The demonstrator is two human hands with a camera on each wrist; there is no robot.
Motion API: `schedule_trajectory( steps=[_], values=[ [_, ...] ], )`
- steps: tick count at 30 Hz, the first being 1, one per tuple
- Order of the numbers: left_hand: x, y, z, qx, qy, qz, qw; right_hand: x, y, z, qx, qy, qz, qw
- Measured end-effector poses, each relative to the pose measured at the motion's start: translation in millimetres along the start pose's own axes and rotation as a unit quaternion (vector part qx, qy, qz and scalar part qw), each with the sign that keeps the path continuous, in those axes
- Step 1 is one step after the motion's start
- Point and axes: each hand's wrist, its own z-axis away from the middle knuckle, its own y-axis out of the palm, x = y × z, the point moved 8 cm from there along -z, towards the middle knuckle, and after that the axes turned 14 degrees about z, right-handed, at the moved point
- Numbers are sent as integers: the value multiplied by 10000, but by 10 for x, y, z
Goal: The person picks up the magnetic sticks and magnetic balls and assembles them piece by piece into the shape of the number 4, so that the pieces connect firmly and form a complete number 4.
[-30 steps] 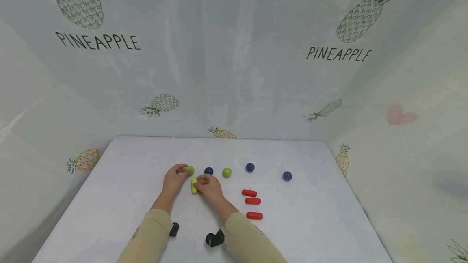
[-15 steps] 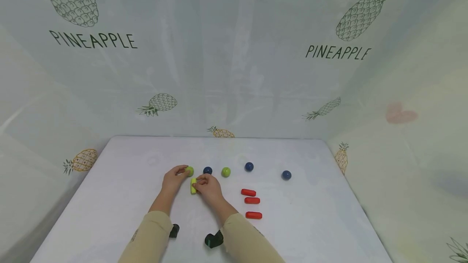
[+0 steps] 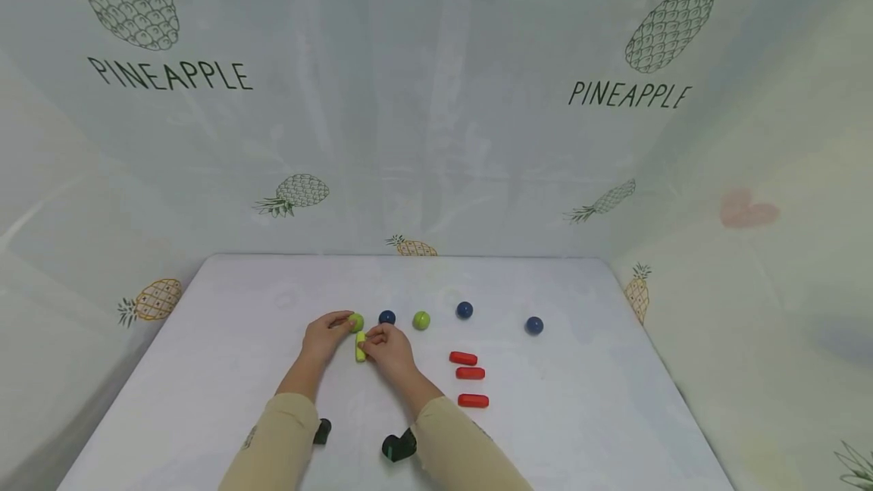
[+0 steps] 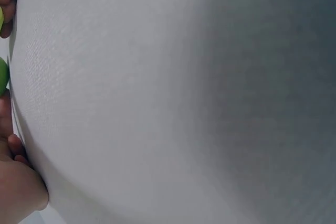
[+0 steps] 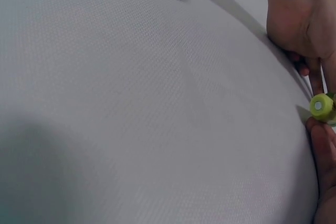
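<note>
My left hand point(image 3: 323, 336) pinches a small green ball point(image 3: 356, 322) between thumb and fingers on the white table. Just nearer to me lies a short yellow-green bar point(image 3: 360, 348), its far end close below the ball. The fingers of my right hand point(image 3: 392, 348) grip this bar from its right side. In the right wrist view, the bar's round end point(image 5: 319, 106) with a pale centre shows between the two hands. The left wrist view catches only a sliver of the green ball point(image 4: 3, 75) at its edge.
A blue ball point(image 3: 386, 317) sits just beyond my right hand. Farther right are another green ball point(image 3: 421, 320) and two blue balls, one at the right point(image 3: 534, 326). Three red bars point(image 3: 470, 373) lie right of my right forearm. Black devices point(image 3: 398, 446) show beside both sleeves.
My left hand has shifted the green ball slightly right and toward me, nearer the bar's far end. The right hand keeps its grip on the yellow-green bar.
</note>
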Motion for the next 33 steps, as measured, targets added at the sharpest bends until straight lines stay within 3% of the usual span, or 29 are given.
schedule_trajectory(
  steps=[24, 33],
  values=[
    [10, 16, -11, 107, 124, -551, 9983, 40, -23, 16, -98, 193, 179, 9996],
    [34, 28, -42, 315, 151, -788, 9963, 14, -5, -7, -136, 210, 311, 9992]
  ],
)
